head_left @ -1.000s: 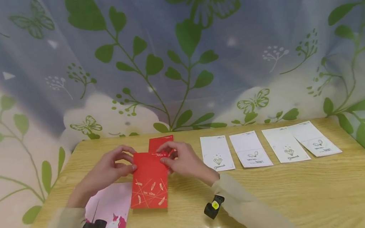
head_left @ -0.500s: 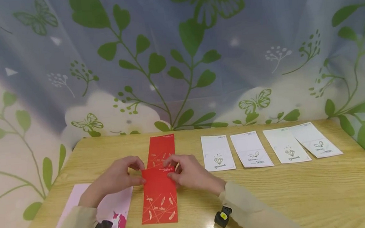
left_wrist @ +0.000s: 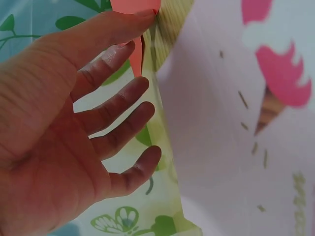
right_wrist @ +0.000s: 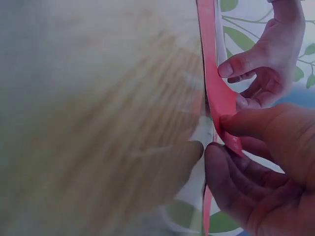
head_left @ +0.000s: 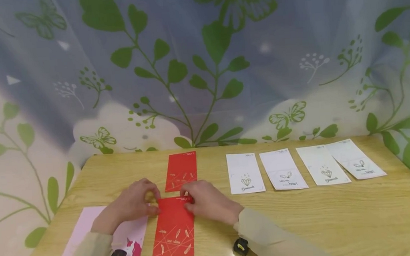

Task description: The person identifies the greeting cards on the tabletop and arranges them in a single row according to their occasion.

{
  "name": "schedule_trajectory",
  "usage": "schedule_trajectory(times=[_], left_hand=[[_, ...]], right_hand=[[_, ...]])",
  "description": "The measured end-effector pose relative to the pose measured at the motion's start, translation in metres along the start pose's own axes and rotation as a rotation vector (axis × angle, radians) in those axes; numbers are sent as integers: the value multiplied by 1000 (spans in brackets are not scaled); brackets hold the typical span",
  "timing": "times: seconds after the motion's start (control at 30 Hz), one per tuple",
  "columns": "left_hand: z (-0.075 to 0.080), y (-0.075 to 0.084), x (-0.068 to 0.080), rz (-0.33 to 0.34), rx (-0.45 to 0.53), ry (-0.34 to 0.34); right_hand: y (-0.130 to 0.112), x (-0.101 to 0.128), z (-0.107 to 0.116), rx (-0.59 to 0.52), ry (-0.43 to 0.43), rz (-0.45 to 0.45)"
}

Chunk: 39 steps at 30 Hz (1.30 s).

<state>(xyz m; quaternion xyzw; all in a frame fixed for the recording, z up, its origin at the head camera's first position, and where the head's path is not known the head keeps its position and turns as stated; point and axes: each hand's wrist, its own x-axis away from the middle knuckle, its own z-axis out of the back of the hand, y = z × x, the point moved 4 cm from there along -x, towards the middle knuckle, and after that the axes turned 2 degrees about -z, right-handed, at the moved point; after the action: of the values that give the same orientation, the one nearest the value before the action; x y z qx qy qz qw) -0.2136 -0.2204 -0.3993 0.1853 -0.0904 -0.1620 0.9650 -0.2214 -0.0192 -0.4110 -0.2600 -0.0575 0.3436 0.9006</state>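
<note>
Both hands are pinching the near red envelope [head_left: 173, 227] at its top edge, left hand [head_left: 133, 206] and right hand [head_left: 207, 202] flanking it low-centre.

I had both forearms stretched forward and angled inward, sleeves down to the wrists. My left hand [head_left: 133, 204] lay knuckles up, thumb and forefinger pinched together at the tips, the other fingers loosely spread. My right hand [head_left: 205, 200] faced it, close by, thumb pressed against curled fingers
</note>
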Motion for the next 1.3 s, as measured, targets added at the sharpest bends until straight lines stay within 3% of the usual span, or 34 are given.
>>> schedule_trajectory(times=[0.23,0.43,0.57,1.3], left_hand=[[-4,-1,1,32,26,-22],[-5,-1,5,36,31,-53],[-4,-2,3,16,19,-61],[0,-3,4,16,32,-83]], right_hand=[[-9,8,2,205,-30,8],[-17,17,-4,257,-159,14],[-19,19,-5,308,-185,23],[-19,18,-3,297,-197,36]])
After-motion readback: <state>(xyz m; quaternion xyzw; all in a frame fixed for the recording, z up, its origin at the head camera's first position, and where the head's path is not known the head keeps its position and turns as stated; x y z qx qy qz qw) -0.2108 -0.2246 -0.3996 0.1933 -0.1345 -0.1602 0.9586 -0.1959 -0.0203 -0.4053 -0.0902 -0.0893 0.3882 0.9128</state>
